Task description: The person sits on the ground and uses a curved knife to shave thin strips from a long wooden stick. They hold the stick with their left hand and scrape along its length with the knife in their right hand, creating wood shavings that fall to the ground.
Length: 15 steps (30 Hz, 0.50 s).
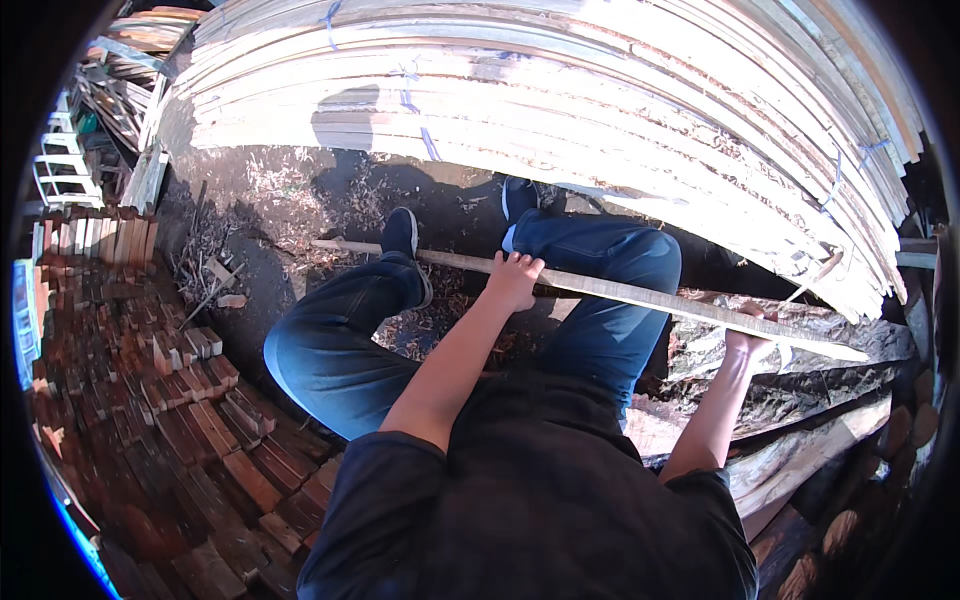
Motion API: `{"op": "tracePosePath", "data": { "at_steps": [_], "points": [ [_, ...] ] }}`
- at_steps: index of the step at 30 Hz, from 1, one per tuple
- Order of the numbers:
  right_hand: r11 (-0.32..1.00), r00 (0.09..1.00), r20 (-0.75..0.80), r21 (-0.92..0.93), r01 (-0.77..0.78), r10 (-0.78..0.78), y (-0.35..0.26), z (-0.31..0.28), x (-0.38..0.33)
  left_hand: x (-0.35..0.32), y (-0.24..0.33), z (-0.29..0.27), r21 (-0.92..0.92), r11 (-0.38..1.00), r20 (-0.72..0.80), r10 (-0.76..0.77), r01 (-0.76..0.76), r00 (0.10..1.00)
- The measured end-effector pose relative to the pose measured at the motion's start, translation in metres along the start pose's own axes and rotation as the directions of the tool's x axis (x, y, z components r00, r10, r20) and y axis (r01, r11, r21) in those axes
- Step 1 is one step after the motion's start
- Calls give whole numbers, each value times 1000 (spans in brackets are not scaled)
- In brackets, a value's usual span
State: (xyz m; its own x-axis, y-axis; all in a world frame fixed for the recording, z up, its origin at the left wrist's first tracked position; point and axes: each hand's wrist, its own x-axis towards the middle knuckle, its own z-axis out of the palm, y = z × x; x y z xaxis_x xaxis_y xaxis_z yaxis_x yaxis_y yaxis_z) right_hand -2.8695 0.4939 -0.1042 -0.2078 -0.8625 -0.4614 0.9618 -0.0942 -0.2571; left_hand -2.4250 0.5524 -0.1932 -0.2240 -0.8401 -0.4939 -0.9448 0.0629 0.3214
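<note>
A long, thin wooden strip lies slantwise across my legs, its left end beyond my left shoe and its right end over rough slabs. My left hand is closed over the strip near its middle, between my knees. Further right, my right hand grips the same strip close to its right end; part of its fingers is hidden behind the wood. A thin pale splinter of wood stands up at an angle beside that hand.
A large sunlit stack of long boards, tied with blue strips, spans the far side. Short reddish-brown wood blocks are piled at left. Rough bark-edged slabs lie at right. Wood chips and sticks litter the ground; a white chair stands far left.
</note>
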Motion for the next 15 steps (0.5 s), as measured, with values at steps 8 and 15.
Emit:
{"op": "tracePosePath", "data": {
  "at_steps": [8,15],
  "points": [
    [934,938,-171,-253,254,-301,-3,10,3,4,-10,3,-67,997,-19,28,-29,999],
    [913,869,-303,-250,323,-390,-2,-13,36,14,-10,7,-121,991,3,54,-53,999]
  ]
}}
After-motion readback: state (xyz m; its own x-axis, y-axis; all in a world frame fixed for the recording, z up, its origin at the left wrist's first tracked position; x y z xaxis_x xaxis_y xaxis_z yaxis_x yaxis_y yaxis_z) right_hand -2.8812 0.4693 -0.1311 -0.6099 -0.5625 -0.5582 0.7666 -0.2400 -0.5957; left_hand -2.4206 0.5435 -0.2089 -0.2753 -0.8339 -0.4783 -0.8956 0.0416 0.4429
